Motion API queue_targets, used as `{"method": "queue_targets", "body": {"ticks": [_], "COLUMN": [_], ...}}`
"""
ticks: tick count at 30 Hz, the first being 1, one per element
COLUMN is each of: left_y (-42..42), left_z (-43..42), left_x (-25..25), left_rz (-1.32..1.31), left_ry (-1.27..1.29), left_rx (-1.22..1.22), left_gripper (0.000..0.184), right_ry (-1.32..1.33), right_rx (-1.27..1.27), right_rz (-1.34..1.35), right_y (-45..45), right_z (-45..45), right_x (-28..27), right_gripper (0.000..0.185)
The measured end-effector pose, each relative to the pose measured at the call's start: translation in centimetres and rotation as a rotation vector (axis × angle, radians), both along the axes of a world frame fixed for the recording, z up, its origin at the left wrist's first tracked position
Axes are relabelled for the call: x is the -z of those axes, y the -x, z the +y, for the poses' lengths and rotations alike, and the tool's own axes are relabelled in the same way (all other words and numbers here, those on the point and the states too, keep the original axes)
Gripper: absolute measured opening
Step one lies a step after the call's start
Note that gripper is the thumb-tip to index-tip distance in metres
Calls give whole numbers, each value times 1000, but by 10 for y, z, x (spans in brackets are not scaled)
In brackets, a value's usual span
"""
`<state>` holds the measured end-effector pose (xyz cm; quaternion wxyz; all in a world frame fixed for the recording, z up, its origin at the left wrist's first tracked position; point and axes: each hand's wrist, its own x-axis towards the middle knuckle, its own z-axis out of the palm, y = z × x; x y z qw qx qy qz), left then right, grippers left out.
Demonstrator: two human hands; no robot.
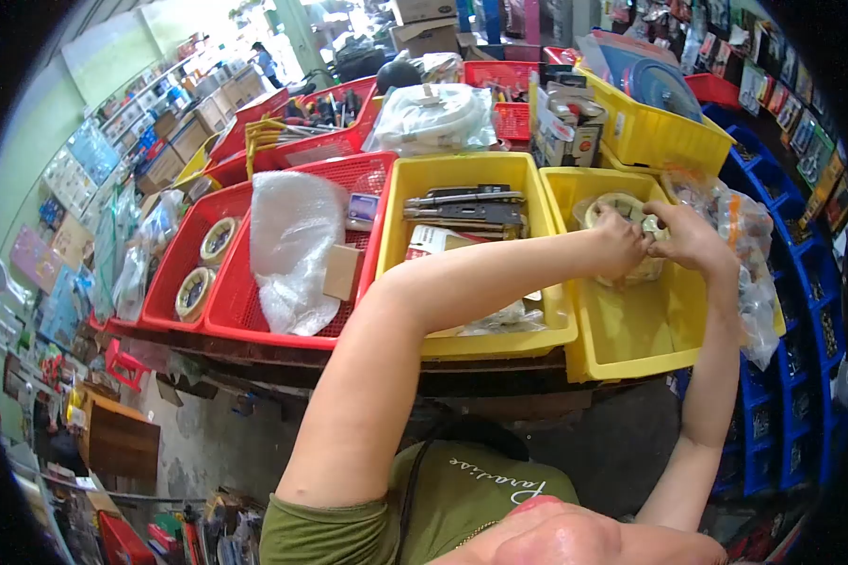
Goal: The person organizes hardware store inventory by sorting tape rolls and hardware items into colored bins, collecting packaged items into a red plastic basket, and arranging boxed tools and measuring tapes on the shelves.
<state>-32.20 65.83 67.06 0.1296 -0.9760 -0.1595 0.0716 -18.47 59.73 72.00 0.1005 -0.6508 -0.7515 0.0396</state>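
Both hands meet over the right yellow bin [631, 348], at a pale roll in clear wrapping [615, 209]. My left hand [622, 247] has its fingers bent and pressed together at the front of the roll. Just to its right, my right hand [690, 235] is closed in a pinch, its fingertips close to those of my left hand. What lies between the fingertips is too small to make out. Below the hands the floor of the bin shows.
A yellow bin [400, 198] with dark cutters stands left of it. Red baskets [228, 306] hold tape rolls [195, 294], bubble wrap [297, 235] and a small cardboard box [342, 271]. Plastic bags [756, 273] and blue compartment racks [758, 414] are at the right.
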Motion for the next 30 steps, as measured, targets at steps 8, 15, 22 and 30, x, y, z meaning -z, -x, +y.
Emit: {"method": "queue_targets", "body": {"ticks": [8, 15, 22, 30], "left_y": [38, 197, 475, 693], "left_z": [12, 1, 11, -15], "left_x": [-10, -61, -78, -21], "left_rz": [-201, -364, -732, -335], "left_ry": [152, 24, 11, 412], "left_rx": [73, -21, -650, -1190], "left_gripper": [96, 70, 56, 79], "right_ry": [100, -3, -182, -284], "right_rx": [92, 42, -178, -789], "right_rz": [32, 134, 293, -117], "right_y": [16, 16, 77, 331], "right_z": [-3, 3, 21, 36], "right_x": [-5, 0, -27, -89], "right_gripper": [47, 40, 23, 25]}}
